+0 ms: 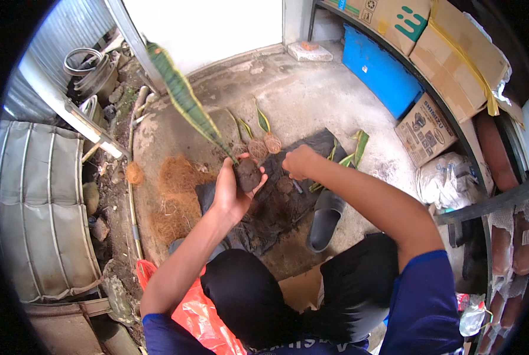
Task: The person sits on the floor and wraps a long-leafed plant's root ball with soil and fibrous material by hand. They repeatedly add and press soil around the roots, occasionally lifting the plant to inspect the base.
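Observation:
My left hand point(227, 192) cups a dark ball of soil, with one long yellow-edged snake plant leaf point(184, 97) rising from it to the upper left. To the right of that soil ball point(248, 174), my right hand point(300, 163) hangs over a black plastic sheet point(319, 143). Its fingers are curled together, and anything between them is hidden. Small fibre-wrapped balls point(272, 142) with short leaves stand just beyond the left hand. A heap of brown coconut fibre point(178, 177) lies to its left. Loose snake plant leaves point(359, 147) rest beyond my right forearm.
A black slipper point(325, 222) sits by the sheet's right edge. At the far right are a blue bin point(377, 71) and cardboard boxes point(427, 133). A red plastic bag point(202, 313) lies beside my left leg. A pipe point(132, 195) edges the floor at left.

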`<state>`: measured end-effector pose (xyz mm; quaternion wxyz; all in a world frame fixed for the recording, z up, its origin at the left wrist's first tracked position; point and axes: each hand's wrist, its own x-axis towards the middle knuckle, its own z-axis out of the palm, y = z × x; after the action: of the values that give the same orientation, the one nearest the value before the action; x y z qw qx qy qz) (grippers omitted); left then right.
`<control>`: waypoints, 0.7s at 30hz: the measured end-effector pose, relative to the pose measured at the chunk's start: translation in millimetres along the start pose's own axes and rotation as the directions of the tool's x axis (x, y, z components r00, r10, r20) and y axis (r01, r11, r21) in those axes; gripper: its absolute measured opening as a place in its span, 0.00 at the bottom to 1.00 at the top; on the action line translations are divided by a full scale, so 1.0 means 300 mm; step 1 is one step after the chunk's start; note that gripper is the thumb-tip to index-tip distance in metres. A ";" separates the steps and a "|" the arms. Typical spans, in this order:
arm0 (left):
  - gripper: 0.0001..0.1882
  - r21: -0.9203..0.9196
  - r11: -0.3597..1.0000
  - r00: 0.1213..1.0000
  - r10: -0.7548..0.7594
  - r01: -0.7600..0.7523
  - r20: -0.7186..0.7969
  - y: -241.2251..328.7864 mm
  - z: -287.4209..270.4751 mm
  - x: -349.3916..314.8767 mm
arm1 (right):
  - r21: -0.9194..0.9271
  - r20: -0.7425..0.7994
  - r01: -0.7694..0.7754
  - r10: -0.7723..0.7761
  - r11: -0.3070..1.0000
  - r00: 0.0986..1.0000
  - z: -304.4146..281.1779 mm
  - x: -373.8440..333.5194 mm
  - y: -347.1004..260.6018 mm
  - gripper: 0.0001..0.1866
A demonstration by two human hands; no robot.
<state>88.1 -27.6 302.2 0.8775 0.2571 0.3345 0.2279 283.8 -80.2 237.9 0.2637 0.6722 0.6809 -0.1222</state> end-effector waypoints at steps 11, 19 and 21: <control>0.14 -0.123 0.990 0.997 0.065 -0.070 -0.045 0.039 0.109 -0.234 | -0.075 -0.054 0.290 -0.295 0.954 0.954 0.376 0.240 -0.109 0.08; 0.16 -0.010 0.999 0.997 0.039 -0.040 -0.070 0.087 -0.040 -0.202 | -0.076 -0.043 0.305 -0.309 0.949 0.950 0.518 0.276 -0.156 0.09; 0.16 -0.033 0.995 0.995 0.089 -0.091 -0.046 0.094 -0.032 -0.188 | -0.077 -0.001 0.312 -0.313 0.947 0.950 0.516 0.280 -0.165 0.11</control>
<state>37.0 -35.5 339.5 0.8630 0.2516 0.3380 0.2787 269.0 -92.6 56.1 0.2618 0.5460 0.7848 -0.1322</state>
